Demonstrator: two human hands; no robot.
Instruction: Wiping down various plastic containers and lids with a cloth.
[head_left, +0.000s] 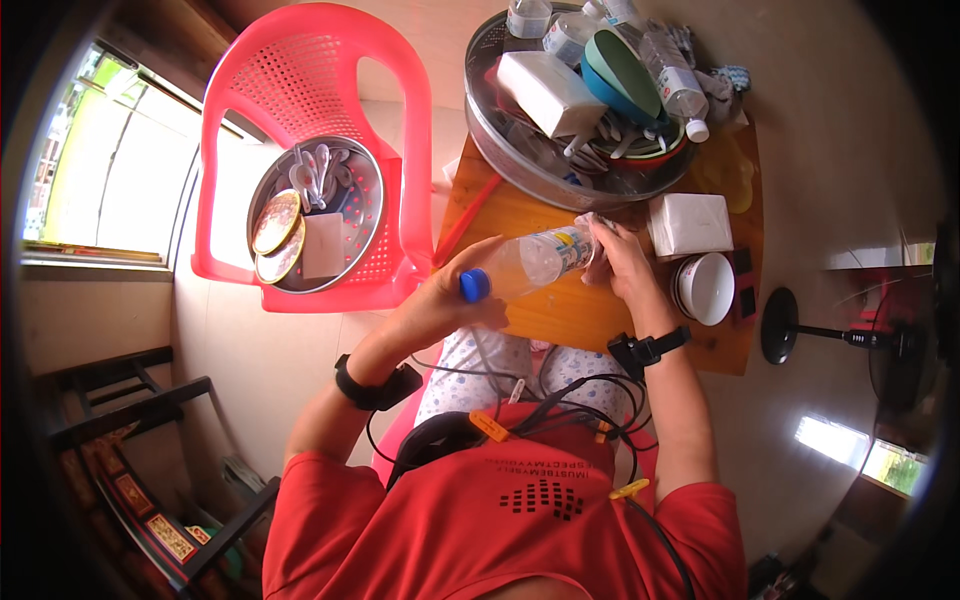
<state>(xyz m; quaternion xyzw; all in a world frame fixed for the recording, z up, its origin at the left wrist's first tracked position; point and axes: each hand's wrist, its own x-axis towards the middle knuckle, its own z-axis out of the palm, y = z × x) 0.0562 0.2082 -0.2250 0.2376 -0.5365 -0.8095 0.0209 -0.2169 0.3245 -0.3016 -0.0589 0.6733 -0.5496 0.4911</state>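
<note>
A clear plastic bottle (544, 259) with a blue cap (475, 286) lies sideways across my hands, above the wooden table (540, 307). My left hand (457, 289) grips it around the capped end. At the bottle's base, my right hand (619, 244) presses a pale pink cloth (596, 251) against it. Right of that hand are a white paper-wrapped packet (688, 225) and a small stack of white bowls (707, 289). The fingers of my right hand are partly hidden by the cloth.
A large metal basin (517, 176) holds several bottles, a white packet (551, 94), and green and blue bowls (622, 75). On the left, a red plastic chair (416, 172) carries a steel tray (367, 217) with spoons and patterned lids. Black cables (585, 390) cross my lap.
</note>
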